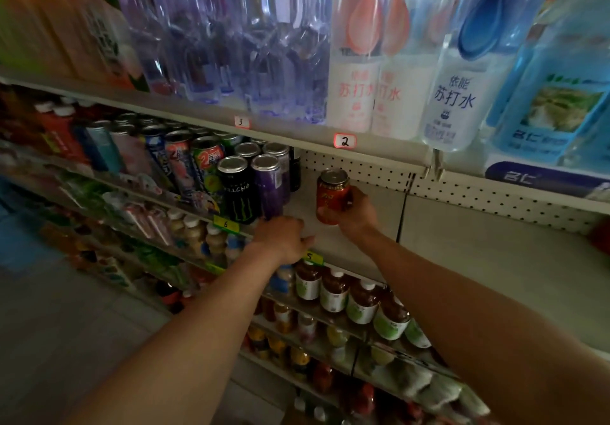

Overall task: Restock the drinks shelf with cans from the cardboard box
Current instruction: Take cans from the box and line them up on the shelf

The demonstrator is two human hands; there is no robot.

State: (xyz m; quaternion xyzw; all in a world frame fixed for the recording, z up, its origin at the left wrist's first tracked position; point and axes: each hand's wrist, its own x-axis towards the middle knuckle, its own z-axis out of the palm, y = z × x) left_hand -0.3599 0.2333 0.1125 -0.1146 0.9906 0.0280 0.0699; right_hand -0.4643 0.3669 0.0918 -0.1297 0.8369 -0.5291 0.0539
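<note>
On shelf (350, 236): right hand (355, 215) grips red can (331, 198); left hand (280, 238) curled, grasp unclear, fingertips hidden

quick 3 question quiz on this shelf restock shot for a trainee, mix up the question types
1. True or false: the right hand holds a red can upright over the bare stretch of the shelf.
2. Which can does the left hand touch at its base? A) black can B) purple can C) red can
3. Fill in: the handwritten price tag on the rail above the red can reads ___.

Key
1. True
2. B
3. 2
</note>
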